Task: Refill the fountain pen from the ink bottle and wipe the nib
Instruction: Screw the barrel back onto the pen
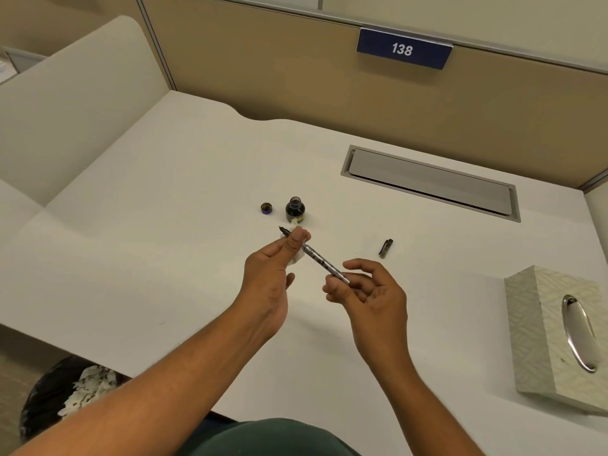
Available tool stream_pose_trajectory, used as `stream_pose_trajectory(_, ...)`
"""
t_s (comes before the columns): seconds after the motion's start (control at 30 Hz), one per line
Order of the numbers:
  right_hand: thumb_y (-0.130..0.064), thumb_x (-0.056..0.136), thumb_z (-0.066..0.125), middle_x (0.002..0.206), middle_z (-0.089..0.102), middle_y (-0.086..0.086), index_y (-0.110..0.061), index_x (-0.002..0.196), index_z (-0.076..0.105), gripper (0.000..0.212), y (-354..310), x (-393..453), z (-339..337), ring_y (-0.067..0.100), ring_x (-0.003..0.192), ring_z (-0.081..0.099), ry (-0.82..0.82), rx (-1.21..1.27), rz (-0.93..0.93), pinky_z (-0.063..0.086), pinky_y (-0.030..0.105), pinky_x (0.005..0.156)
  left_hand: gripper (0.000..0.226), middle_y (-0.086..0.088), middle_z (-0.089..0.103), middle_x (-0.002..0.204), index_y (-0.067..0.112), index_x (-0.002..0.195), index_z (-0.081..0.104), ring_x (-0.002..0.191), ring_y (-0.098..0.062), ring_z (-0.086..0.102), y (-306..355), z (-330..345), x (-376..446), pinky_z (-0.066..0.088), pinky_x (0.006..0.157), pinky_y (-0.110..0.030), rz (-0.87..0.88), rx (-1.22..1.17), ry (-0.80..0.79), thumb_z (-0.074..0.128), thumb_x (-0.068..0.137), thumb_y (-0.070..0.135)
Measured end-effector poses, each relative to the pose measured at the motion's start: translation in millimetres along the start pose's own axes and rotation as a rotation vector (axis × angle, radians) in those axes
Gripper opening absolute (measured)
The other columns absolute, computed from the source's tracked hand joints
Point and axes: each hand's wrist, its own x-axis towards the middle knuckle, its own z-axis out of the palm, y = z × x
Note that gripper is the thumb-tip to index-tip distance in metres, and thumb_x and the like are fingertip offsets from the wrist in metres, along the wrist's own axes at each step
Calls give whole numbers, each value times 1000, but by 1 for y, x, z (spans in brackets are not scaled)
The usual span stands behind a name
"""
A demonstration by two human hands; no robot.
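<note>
A silver fountain pen [318, 259] hangs over the white desk [164, 225], its dark nib pointing up and left. My left hand [274, 271] pinches a white tissue [298, 255] around the pen's front section, just behind the nib. At the pen's rear end, my right hand [368, 291] grips it with thumb and fingers. The open ink bottle [295, 210] stands upright just beyond the nib. Its cap [266, 208] lies to the bottle's left. The pen's dark cap [385, 248] lies on the desk to the right.
A pale tissue box [559, 334] sits at the right edge. A grey cable hatch [431, 182] is set into the desk at the back right. Tan partition walls with a sign reading 138 close off the back. A bin [65, 396] with paper stands below left.
</note>
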Motion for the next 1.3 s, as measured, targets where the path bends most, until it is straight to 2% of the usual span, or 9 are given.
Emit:
stream_pose_trajectory(0.1, -8, 94, 70, 81, 79, 12, -6, 96, 70, 3, 0, 1, 3, 26, 74, 79, -37, 40, 45, 65, 32, 71, 38, 19, 81, 103, 25, 90, 84, 104, 0, 63, 2, -1, 0, 41, 98, -39, 13, 11, -8, 78, 65, 54)
stream_pose_trajectory(0.23, -29, 103, 57, 75, 77, 14, -3, 91, 75, 34, 1, 3, 4, 23, 63, 72, -81, 45, 166, 62, 30, 60, 37, 22, 81, 96, 25, 89, 83, 103, 0, 63, 4, 0, -3, 41, 100, -40, 30, 28, -21, 77, 65, 53)
stream_pose_trajectory(0.3, -33, 102, 58, 73, 76, 10, -5, 89, 78, 36, 3, 4, 4, 17, 61, 67, -97, 1, 162, 60, 27, 60, 37, 23, 80, 93, 24, 90, 82, 103, 0, 64, 4, 0, -3, 40, 100, -38, 43, 27, -13, 78, 66, 51)
stream_pose_trajectory(0.47, -17, 96, 70, 73, 74, 4, -13, 96, 80, 11, 6, 6, 0, 17, 63, 68, -118, -29, 131, 61, 26, 66, 40, 23, 80, 88, 23, 94, 83, 101, 1, 65, 4, -2, -1, 39, 102, -38, 61, 21, 1, 80, 64, 50)
stream_pose_trajectory(0.63, -44, 105, 47, 58, 58, 5, -9, 73, 76, 55, 6, 5, 2, 20, 57, 57, -187, -8, 270, 50, 32, 60, 37, 23, 80, 94, 24, 90, 82, 102, -1, 65, 2, -1, -4, 39, 100, -38, 58, 40, -34, 78, 67, 53)
stream_pose_trajectory(0.83, -22, 100, 64, 76, 71, 6, -16, 109, 74, 15, 10, 8, 6, 21, 75, 71, -42, 114, 199, 60, 31, 71, 33, 20, 81, 99, 25, 87, 83, 101, 1, 67, -2, -1, -6, 38, 107, -43, 42, 62, -39, 77, 68, 52)
stream_pose_trajectory(0.97, -25, 100, 63, 66, 68, 9, -8, 100, 69, 18, 6, 7, 7, 23, 63, 70, -7, 120, 166, 57, 33, 61, 32, 16, 81, 100, 26, 82, 83, 100, -2, 67, -1, -1, -6, 37, 107, -44, 47, 59, -11, 77, 67, 54)
stream_pose_trajectory(1.2, -13, 93, 73, 80, 78, 11, -8, 98, 73, 7, 4, 4, 5, 24, 77, 78, -73, 16, 100, 60, 30, 68, 33, 14, 80, 100, 25, 84, 82, 98, -4, 67, 3, -1, -5, 38, 104, -42, 58, 40, 31, 77, 66, 52)
stream_pose_trajectory(1.3, -26, 100, 63, 76, 77, 13, -7, 93, 75, 24, 5, 3, 6, 24, 73, 77, -82, 12, 138, 61, 32, 66, 28, 18, 80, 94, 24, 85, 82, 96, -1, 66, 0, -1, -3, 37, 106, -42, 50, 43, 24, 78, 74, 49)
